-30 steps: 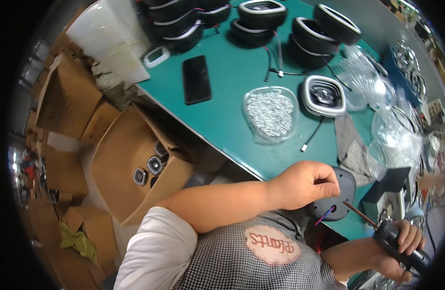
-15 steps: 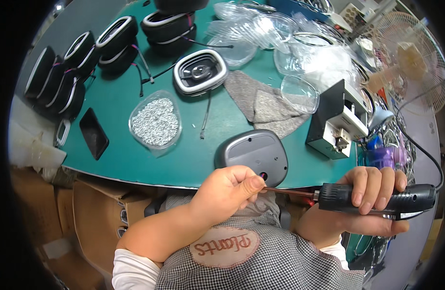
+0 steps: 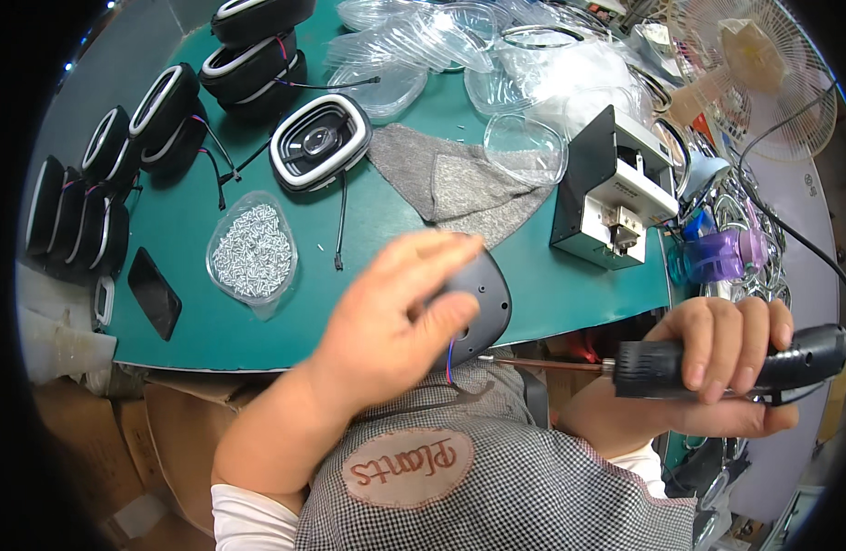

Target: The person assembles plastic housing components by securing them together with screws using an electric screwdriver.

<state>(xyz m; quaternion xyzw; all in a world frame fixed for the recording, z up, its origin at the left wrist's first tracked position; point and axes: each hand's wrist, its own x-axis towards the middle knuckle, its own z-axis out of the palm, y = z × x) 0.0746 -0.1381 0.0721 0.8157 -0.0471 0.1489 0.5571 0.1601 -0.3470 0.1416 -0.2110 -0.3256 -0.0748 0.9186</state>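
Oval patch [image 3: 409, 468] on a checked apron [image 3: 542, 487]: stitched reddish lettering, one word, inverted to the viewer. Black-and-white boxed device [image 3: 583, 184]: tiny print on its face, illegible. Dark grey casing [image 3: 492, 298]: at the near edge of the green table [image 3: 551, 308], with screw holes and red-and-blue wires [image 3: 450, 363]; its left part is hidden by the left hand [image 3: 395, 312]. That hand: slightly blurred, thumb spread from the fingers; contact with the casing cannot be told. Right hand [image 3: 721, 363]: fingers wrapped tightly round a black electric screwdriver [image 3: 643, 369], corded, its bit pointing left, tip beside the casing's near edge. Beyond: clear dish [image 3: 263, 308] of silvery screws [image 3: 253, 253]; dark phone [image 3: 155, 294]; white-rimmed speaker [image 3: 320, 142]; stacked black speakers [image 3: 78, 211] at left; grey cloth [image 3: 469, 188], partly under a clear cover [image 3: 524, 151]; further clear covers [image 3: 414, 46] behind; purple bottle [image 3: 717, 255] and fan [image 3: 753, 55] at right.
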